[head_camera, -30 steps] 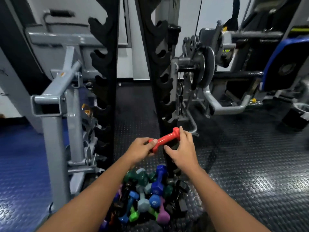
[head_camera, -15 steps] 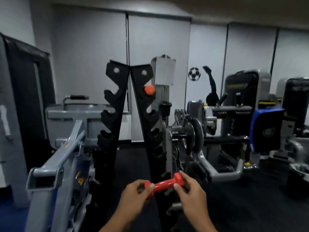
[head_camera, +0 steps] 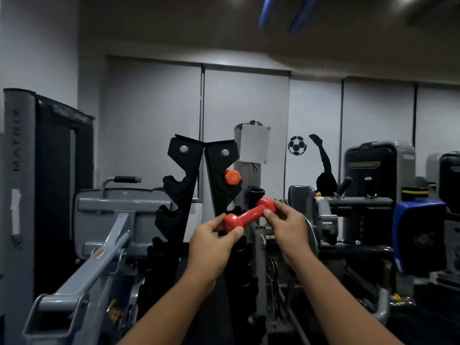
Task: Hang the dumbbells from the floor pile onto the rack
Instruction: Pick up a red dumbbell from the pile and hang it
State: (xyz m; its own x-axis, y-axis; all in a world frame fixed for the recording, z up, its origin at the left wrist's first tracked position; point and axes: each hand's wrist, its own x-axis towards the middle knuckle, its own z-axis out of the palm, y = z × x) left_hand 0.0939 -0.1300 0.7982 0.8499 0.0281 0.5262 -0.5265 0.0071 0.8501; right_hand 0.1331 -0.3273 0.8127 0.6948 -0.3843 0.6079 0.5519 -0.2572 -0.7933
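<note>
- Currently, left hand (head_camera: 211, 245) and right hand (head_camera: 286, 227) are each gripping one end of the red dumbbell (head_camera: 249, 215)
- Dumbbell is tilting before the black rack (head_camera: 179, 195), where an orange dumbbell (head_camera: 232, 179) is sitting

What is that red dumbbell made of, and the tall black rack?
The red dumbbell looks coated in smooth vinyl or rubber: its skin is glossy, rounded and catches soft highlights. What lies inside can't be seen. The black rack looks like flat painted metal plate, matte, with cut hooks and silver bolts.
</note>
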